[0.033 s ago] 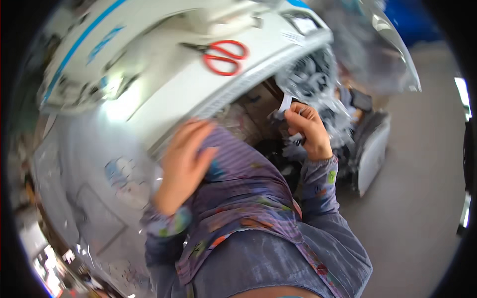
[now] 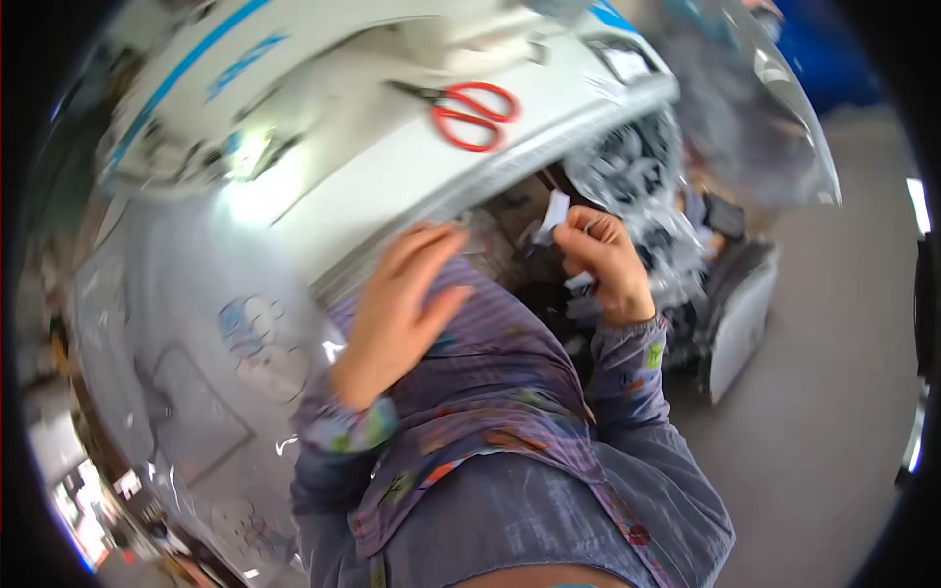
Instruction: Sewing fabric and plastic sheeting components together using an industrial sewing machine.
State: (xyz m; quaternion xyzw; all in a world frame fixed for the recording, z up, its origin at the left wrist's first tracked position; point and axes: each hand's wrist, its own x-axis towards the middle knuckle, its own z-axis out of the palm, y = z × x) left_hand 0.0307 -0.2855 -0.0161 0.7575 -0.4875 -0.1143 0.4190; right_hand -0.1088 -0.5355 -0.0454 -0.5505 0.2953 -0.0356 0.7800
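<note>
My right hand is closed in a pinch beside the open space under the table edge. Between thumb and fingers it holds a small white label, which sticks up to the left; a small dark piece shows beside it, too blurred to name. To the left, my left hand hovers over my apron-covered lap. Its fingers are stretched out and the thumb stands apart, with nothing held. A gap separates the two hands.
Red-handled scissors lie on the white sewing-machine table. Clear plastic bags of dark pieces hang at its right end. A grey padded panel stands at the right. Clear plastic sheeting covers the left side.
My left hand has moved right, nearer to my right hand. The label in my right hand shows more fully. The table and scissors have shifted slightly right in the view.
</note>
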